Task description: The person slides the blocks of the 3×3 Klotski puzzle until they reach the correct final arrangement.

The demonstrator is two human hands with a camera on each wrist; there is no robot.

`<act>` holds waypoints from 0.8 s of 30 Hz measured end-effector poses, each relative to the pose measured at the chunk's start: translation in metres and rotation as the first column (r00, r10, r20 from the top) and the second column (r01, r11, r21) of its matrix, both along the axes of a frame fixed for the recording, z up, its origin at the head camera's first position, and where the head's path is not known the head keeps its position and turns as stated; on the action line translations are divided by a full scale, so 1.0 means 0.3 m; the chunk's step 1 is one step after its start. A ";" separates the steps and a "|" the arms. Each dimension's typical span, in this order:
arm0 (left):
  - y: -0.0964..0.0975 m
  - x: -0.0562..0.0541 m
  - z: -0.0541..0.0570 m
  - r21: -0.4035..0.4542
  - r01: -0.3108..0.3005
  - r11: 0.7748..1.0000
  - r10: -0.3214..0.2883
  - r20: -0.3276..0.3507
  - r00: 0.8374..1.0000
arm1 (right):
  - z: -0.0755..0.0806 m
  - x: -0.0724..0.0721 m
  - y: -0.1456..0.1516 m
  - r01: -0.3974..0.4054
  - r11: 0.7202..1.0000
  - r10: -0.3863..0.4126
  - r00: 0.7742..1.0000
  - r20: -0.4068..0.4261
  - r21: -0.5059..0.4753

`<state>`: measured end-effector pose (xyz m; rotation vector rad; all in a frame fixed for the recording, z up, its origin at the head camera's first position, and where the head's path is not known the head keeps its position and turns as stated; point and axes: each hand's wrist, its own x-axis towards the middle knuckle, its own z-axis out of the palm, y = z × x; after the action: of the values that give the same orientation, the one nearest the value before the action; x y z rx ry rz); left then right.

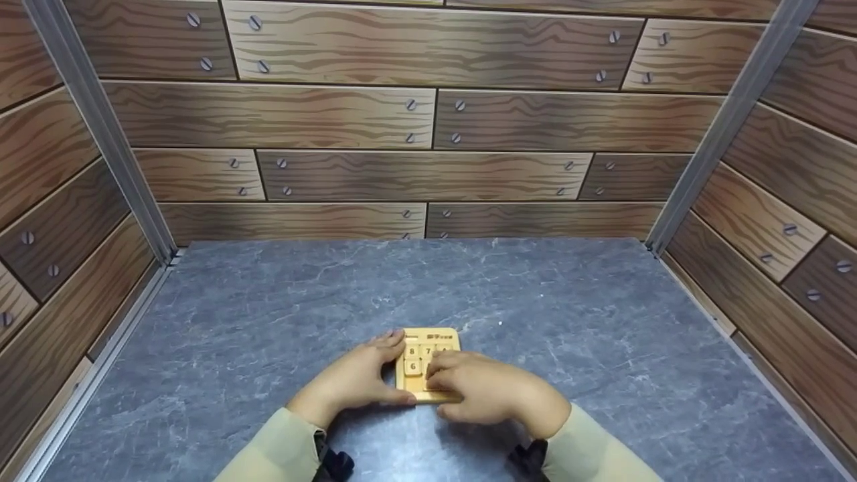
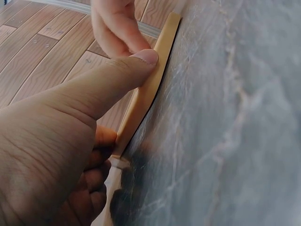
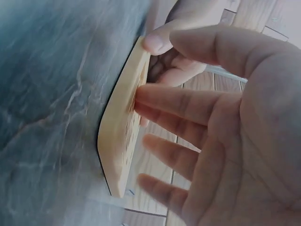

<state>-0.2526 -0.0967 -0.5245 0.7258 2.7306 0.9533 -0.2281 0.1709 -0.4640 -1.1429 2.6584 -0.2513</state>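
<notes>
A yellow wooden number sliding puzzle (image 1: 432,397) lies flat on the grey marbled table. Tiles marked 8, 7 and 6 (image 1: 413,367) can be read, while others are hidden under the right hand. My left hand (image 1: 358,375) holds the board from its left side, thumb on the near edge and fingers at the far left corner. In the left wrist view the thumb (image 2: 148,57) presses against the board's side. Over the board's right half, my right hand (image 1: 492,389) touches the tiles with its fingertips (image 3: 143,94), its fingers fairly straight and its thumb apart from the board.
The marbled table (image 1: 268,294) spreads around the board. Wood-patterned walls (image 1: 428,120) enclose it at the back and both sides, with grey metal posts (image 1: 107,134) at the back corners. Small white specks (image 1: 499,323) lie beyond the board.
</notes>
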 end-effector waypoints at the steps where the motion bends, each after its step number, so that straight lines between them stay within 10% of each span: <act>1: -0.001 -0.001 0.000 0.000 -0.001 1.000 0.001 -0.005 1.000 | -0.001 -0.009 -0.005 0.002 1.000 -0.002 1.000 -0.010 -0.013; 24: 0.002 -0.001 -0.002 0.004 0.011 1.000 -0.011 -0.028 1.000 | -0.047 -0.032 -0.028 0.017 1.000 -0.017 1.000 -0.007 0.003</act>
<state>-0.2530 -0.0961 -0.5251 0.7592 2.7462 0.9539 -0.2377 0.1624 -0.4781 -1.1231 2.6741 -0.2475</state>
